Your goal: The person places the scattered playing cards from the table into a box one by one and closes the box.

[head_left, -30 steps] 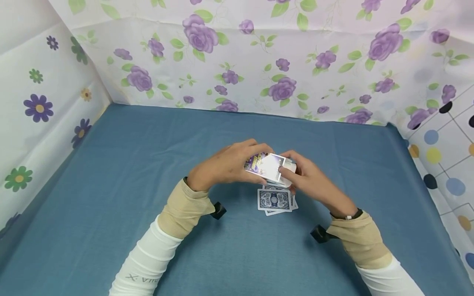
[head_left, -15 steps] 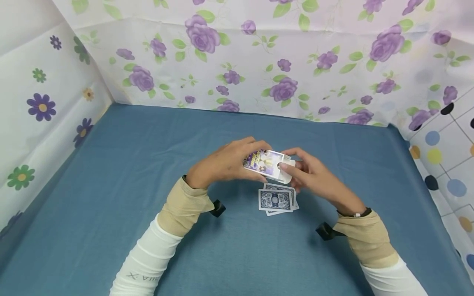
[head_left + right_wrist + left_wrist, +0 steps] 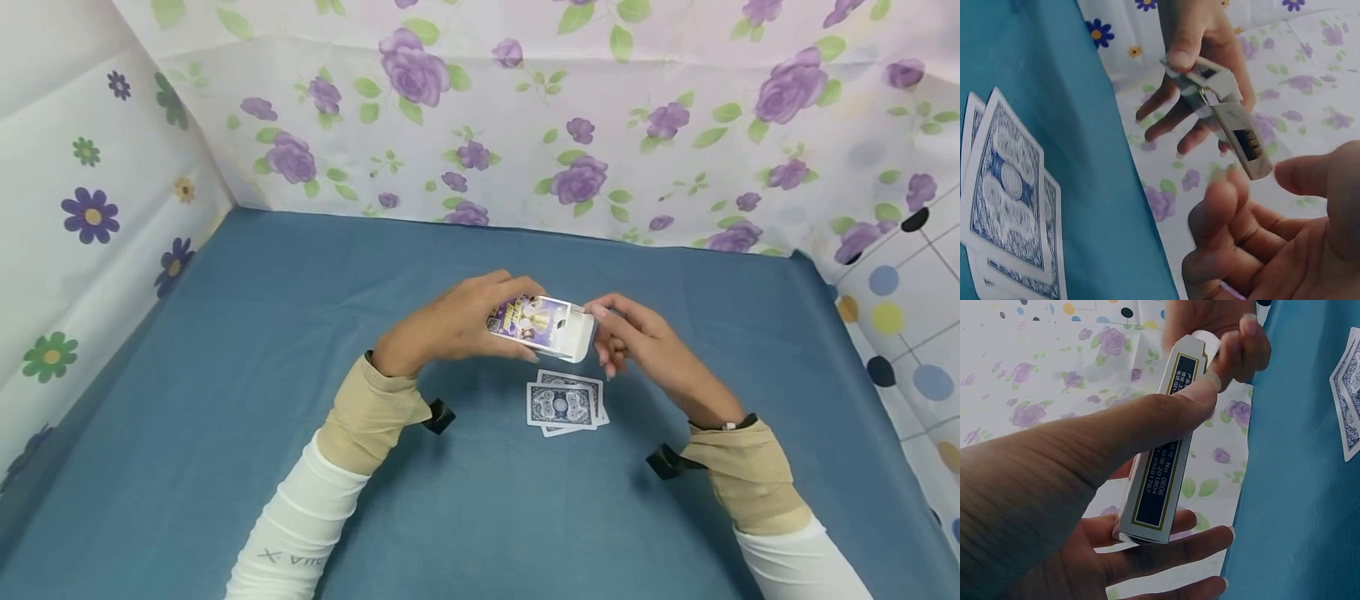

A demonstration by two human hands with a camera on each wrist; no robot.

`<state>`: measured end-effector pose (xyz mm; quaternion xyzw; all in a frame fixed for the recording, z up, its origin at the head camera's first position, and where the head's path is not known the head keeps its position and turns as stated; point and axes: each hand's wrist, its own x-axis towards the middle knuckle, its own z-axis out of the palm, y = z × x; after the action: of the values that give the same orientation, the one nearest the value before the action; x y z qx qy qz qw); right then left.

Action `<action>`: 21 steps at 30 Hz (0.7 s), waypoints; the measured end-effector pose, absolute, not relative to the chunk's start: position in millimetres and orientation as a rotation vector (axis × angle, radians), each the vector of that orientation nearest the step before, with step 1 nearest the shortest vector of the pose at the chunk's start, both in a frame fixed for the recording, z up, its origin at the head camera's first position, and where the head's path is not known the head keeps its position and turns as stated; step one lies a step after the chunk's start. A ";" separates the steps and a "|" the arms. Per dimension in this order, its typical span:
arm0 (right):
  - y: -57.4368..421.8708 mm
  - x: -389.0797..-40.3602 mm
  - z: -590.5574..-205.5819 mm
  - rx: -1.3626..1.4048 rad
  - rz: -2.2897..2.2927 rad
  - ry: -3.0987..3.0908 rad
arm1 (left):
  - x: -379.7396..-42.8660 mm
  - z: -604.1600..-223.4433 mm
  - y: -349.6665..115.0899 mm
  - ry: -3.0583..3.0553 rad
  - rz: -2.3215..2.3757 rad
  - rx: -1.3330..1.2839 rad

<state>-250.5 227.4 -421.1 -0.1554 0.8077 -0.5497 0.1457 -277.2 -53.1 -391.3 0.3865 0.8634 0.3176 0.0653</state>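
In the head view my left hand [image 3: 468, 321] grips a small printed playing-card box [image 3: 531, 321], thumb on one narrow side and fingers on the other. Dark lettered panels show on the narrow side of the box [image 3: 1161, 481] in the left wrist view. The box's white end flap [image 3: 576, 335] is folded out and points toward my right hand [image 3: 648, 346]. In the right wrist view that hand's thumb and fingertips lie either side of the flap [image 3: 1247, 140], with the thumb close to its corner; no pinch shows. Below the box, several face-down blue-backed cards [image 3: 562, 406] lie overlapping.
A blue cloth [image 3: 480, 508] covers the table. Floral sheeting [image 3: 450, 108] rises at the back, with patterned sheets at both sides. Each wrist carries a small black camera, the left camera [image 3: 438, 417] and the right camera [image 3: 665, 461].
My right hand has drawn rightward, its thumb leaving the box face. More of the extended white flap now shows. The box in my left hand has shifted slightly up and left.
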 end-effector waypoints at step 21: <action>233.0 -252.7 -444.4 -0.689 -1.050 2.408 | -278.9 -389.5 -56.6 2.621 0.940 1.141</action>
<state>-252.7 233.0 -444.4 -0.2481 0.8666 -0.3780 0.2113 -278.9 -56.6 -389.5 0.3783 0.8691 0.3117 0.0661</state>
